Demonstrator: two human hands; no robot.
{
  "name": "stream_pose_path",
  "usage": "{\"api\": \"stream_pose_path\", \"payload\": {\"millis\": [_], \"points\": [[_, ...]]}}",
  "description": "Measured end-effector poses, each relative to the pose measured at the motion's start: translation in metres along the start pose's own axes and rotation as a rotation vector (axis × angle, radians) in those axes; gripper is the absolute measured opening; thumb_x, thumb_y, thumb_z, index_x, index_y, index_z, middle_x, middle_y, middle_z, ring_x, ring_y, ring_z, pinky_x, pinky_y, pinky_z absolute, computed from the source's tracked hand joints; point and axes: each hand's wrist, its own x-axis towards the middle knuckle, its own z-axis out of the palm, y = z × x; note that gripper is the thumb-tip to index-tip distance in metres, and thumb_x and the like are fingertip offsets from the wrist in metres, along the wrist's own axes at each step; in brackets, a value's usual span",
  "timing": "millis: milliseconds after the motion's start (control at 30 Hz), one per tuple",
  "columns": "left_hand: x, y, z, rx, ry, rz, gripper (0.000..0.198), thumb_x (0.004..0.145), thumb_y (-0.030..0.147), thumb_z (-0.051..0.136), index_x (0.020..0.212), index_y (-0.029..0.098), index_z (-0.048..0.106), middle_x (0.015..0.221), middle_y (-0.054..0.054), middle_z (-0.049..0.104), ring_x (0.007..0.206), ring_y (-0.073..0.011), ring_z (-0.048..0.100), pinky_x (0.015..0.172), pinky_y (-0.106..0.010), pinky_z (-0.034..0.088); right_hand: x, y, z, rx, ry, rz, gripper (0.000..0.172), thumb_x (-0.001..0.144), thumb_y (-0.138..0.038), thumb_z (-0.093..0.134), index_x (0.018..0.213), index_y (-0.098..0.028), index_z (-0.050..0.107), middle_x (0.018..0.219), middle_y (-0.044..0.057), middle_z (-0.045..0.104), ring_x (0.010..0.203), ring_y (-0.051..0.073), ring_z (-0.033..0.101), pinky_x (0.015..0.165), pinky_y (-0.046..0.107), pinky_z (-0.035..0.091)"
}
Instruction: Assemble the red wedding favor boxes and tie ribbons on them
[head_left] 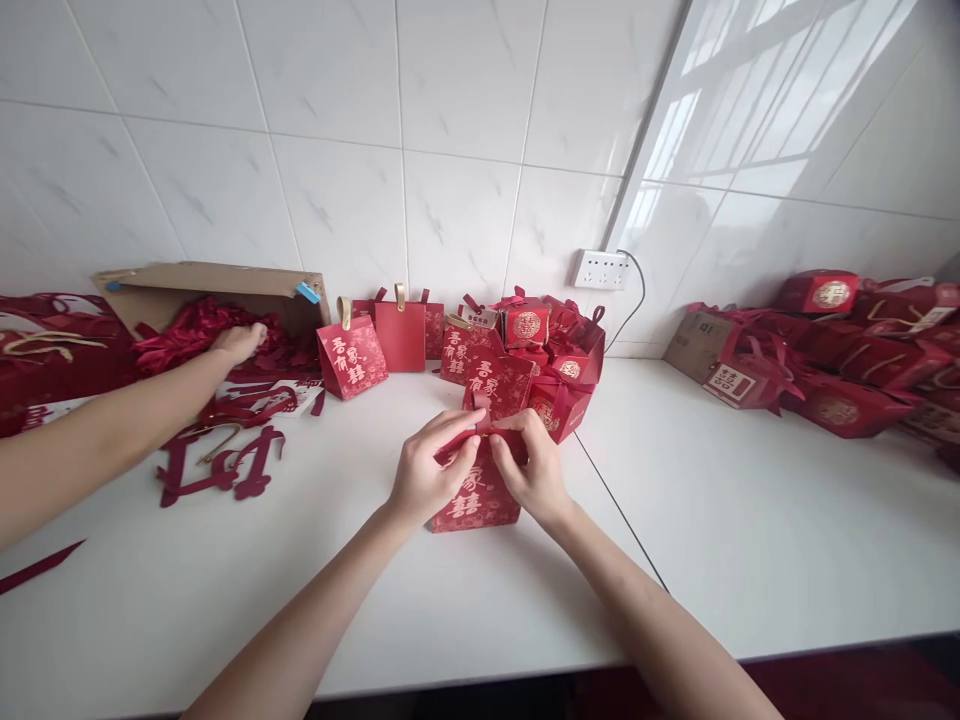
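A red gift box (pixel 480 500) with pale printed characters stands upright on the white table, between my hands. At its top, my left hand (pixel 435 465) pinches the left side of a dark red ribbon bow (pixel 484 428) between thumb and fingers. On the bow's right side, my right hand (pixel 536 470) pinches the ribbon in the same way. My fingers hide part of the bow and of the box top. Just behind stands another red printed box (pixel 504 385), partly covered by the ribbon.
Another person's hand (pixel 244 342) reaches over red ribbons in an open cardboard box (pixel 210 275) at the left. More red boxes (pixel 352 360) stand along the wall. A pile of red boxes (pixel 847 400) lies at right, and a power strip (pixel 602 269) hangs above the table.
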Motion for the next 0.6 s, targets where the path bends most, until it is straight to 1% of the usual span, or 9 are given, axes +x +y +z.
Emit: {"api": "stream_pose_path", "payload": {"millis": [133, 233, 300, 367, 433, 467, 533, 567, 600], "points": [[0.001, 0.000, -0.003, 0.024, -0.013, -0.039, 0.025, 0.084, 0.020, 0.053, 0.106, 0.017, 0.065, 0.101, -0.004, 0.068, 0.093, -0.0146, 0.064, 0.085, -0.023, 0.052, 0.003, 0.000, 0.003, -0.038, -0.006, 0.006, 0.005, 0.089, -0.019, 0.046, 0.092, -0.021, 0.050, 0.083, 0.003, 0.055, 0.077, 0.015, 0.054, 0.070, 0.030, 0.048], [0.003, 0.001, -0.004, 0.041, -0.006, -0.066, 0.026, 0.084, 0.023, 0.054, 0.107, 0.019, 0.064, 0.105, -0.002, 0.067, 0.097, -0.0149, 0.063, 0.090, -0.023, 0.049, 0.011, 0.001, 0.001, -0.110, -0.038, 0.002, 0.008, 0.091, -0.024, 0.042, 0.094, -0.021, 0.048, 0.087, 0.004, 0.057, 0.083, 0.016, 0.056, 0.076, 0.030, 0.050], [0.004, 0.002, -0.003, 0.083, -0.004, -0.087, 0.027, 0.083, 0.023, 0.055, 0.108, 0.019, 0.064, 0.107, 0.000, 0.066, 0.098, -0.0142, 0.062, 0.091, -0.024, 0.048, 0.014, 0.000, -0.009, -0.179, -0.089, -0.009, 0.013, 0.092, -0.028, 0.041, 0.099, -0.020, 0.048, 0.093, 0.006, 0.057, 0.089, 0.016, 0.056, 0.081, 0.030, 0.049], [0.006, 0.003, -0.002, 0.124, 0.008, -0.095, 0.027, 0.083, 0.022, 0.056, 0.109, 0.018, 0.064, 0.108, 0.001, 0.066, 0.096, -0.0130, 0.062, 0.090, -0.024, 0.048, 0.007, -0.007, -0.027, -0.231, -0.042, 0.004, 0.018, 0.092, -0.031, 0.042, 0.104, -0.019, 0.047, 0.101, 0.008, 0.056, 0.098, 0.017, 0.055, 0.085, 0.031, 0.048], [0.007, 0.005, -0.001, 0.146, 0.029, -0.092, 0.027, 0.082, 0.022, 0.057, 0.108, 0.018, 0.064, 0.107, 0.001, 0.067, 0.094, -0.0123, 0.062, 0.086, -0.023, 0.049, -0.017, -0.024, -0.049, -0.251, 0.127, 0.059, 0.018, 0.093, -0.030, 0.039, 0.106, -0.020, 0.046, 0.102, 0.008, 0.055, 0.097, 0.017, 0.054, 0.083, 0.033, 0.049], [0.007, 0.006, -0.001, 0.149, 0.041, -0.089, 0.027, 0.082, 0.023, 0.057, 0.108, 0.017, 0.064, 0.106, 0.001, 0.067, 0.092, -0.0123, 0.062, 0.084, -0.023, 0.050, -0.035, -0.035, -0.060, -0.253, 0.231, 0.108, 0.016, 0.094, -0.027, 0.036, 0.105, -0.020, 0.046, 0.097, 0.007, 0.055, 0.092, 0.017, 0.055, 0.079, 0.034, 0.049], [0.008, 0.008, 0.000, 0.147, 0.061, -0.085, 0.029, 0.081, 0.023, 0.058, 0.108, 0.017, 0.065, 0.105, 0.000, 0.068, 0.092, -0.0131, 0.063, 0.085, -0.024, 0.050, -0.077, -0.059, -0.078, -0.290, 0.398, 0.194, 0.017, 0.094, -0.020, 0.033, 0.094, -0.020, 0.050, 0.084, 0.005, 0.054, 0.080, 0.016, 0.054, 0.071, 0.033, 0.048], [0.008, 0.008, 0.001, 0.140, 0.073, -0.084, 0.030, 0.080, 0.023, 0.059, 0.109, 0.016, 0.065, 0.105, -0.001, 0.068, 0.093, -0.0138, 0.063, 0.087, -0.026, 0.050, -0.098, -0.072, -0.085, -0.326, 0.421, 0.285, 0.017, 0.092, -0.016, 0.035, 0.090, -0.019, 0.051, 0.081, 0.004, 0.053, 0.077, 0.015, 0.053, 0.068, 0.032, 0.046], [0.008, 0.007, 0.002, 0.133, 0.085, -0.085, 0.031, 0.079, 0.022, 0.059, 0.109, 0.016, 0.064, 0.105, -0.002, 0.069, 0.094, -0.0148, 0.063, 0.089, -0.028, 0.050, -0.118, -0.085, -0.090, -0.348, 0.379, 0.356, 0.015, 0.090, -0.012, 0.038, 0.089, -0.019, 0.051, 0.078, 0.003, 0.052, 0.073, 0.014, 0.051, 0.063, 0.030, 0.045]]}}
